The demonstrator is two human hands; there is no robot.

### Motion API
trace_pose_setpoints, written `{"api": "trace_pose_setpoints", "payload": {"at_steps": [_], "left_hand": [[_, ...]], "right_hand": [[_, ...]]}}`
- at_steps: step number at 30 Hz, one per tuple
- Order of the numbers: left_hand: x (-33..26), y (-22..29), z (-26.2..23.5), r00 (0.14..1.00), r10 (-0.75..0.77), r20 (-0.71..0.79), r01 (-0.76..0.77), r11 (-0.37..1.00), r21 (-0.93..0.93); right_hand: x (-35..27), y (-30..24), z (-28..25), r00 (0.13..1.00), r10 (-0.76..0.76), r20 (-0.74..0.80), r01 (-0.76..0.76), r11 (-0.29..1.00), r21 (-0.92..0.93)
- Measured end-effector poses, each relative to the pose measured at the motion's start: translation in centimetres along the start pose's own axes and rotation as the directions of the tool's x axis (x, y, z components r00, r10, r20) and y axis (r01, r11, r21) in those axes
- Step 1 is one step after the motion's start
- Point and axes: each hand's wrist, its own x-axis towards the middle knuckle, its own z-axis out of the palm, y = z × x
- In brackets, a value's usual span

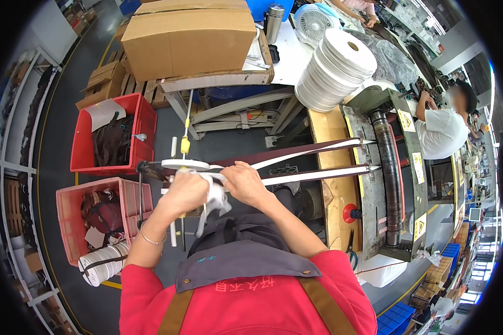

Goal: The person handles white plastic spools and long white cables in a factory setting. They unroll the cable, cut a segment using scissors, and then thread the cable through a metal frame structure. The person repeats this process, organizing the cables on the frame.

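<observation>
My left hand (187, 192) is closed around white tape (218, 202), which hangs loose and blurred between my hands. To its right, my right hand (245, 183) pinches at the near end of the white strip, beside the dark brown strap (302, 152). Just beyond my left hand lies a white disc (184, 164) on a thin stand. Two dark straps with white strips (313, 174) along them run rightward into a machine with a dark roller (387, 178). What exactly lies under my right fingertips is hidden.
Red crates (114, 167) holding dark straps stand at left, with a roll of white tape (101, 263) beside them. A cardboard box (190, 42) sits on the far bench. White tape rolls (335, 70) are stacked near the machine, scissors (351, 254) lie nearby, and a co-worker (441, 131) sits at right.
</observation>
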Motion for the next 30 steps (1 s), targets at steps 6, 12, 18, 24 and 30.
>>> {"api": "trace_pose_setpoints", "payload": {"at_steps": [6, 12, 18, 24, 30], "left_hand": [[0.9, -0.1, -0.2, 0.952, -0.128, -0.279, 0.134, 0.991, 0.001], [2.2, -0.4, 1.1, 0.809, -0.246, -0.534, 0.135, 0.962, -0.238], [3.2, -1.7, 1.4, 0.671, -0.314, -0.672, 0.115, 0.939, -0.324], [3.3, -1.8, -1.0, 0.62, -0.53, -0.579, -0.315, 0.508, -0.802], [3.2, -2.8, -2.1, 0.712, -0.476, -0.516, -0.539, 0.099, -0.836]], "right_hand": [[-0.3, -0.8, 0.3, 0.997, 0.082, -0.013, -0.082, 0.997, -0.011], [-0.2, -1.3, 0.7, 0.988, 0.077, -0.135, -0.077, 0.997, 0.005], [-0.7, -1.9, 1.2, 0.989, 0.077, -0.128, -0.081, 0.996, -0.024], [-0.8, -2.4, 1.7, 0.99, 0.096, -0.102, -0.094, 0.995, 0.025], [0.3, -2.2, 1.5, 0.97, 0.067, -0.236, -0.072, 0.997, -0.015]]}}
